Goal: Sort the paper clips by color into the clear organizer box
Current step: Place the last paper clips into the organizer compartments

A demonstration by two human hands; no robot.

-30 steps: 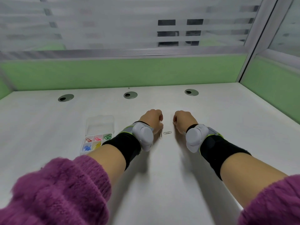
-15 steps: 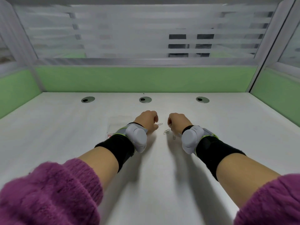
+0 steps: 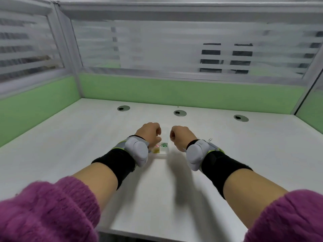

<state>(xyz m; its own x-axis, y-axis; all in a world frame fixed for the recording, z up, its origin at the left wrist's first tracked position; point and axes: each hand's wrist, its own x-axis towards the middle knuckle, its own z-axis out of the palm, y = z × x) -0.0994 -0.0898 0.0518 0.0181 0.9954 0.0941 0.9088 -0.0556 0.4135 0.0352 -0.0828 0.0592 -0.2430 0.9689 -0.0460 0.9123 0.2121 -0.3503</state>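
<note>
Box: clear plastic organizer box [image 3: 164,153] on the white bench [image 3: 78,145], between the hands, partly hidden by the left hand [image 3: 149,134].
Contents: red clips [image 3: 156,146], green clips [image 3: 164,145] and yellow clips [image 3: 156,150], each in a separate compartment.
Loose: one silver clip [image 3: 210,139] beside the right wrist.
Holes: three round holes [image 3: 180,113] in the bench.
Hands: left hand and right hand [image 3: 181,137] both have curled fingers; cannot tell whether either holds anything.

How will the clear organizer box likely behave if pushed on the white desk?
The clear organizer box looks like thin plastic, so probably light; it should slide easily on the smooth desk. Low and flat, it seems unlikely to tip. Its green clips may shift.
</note>
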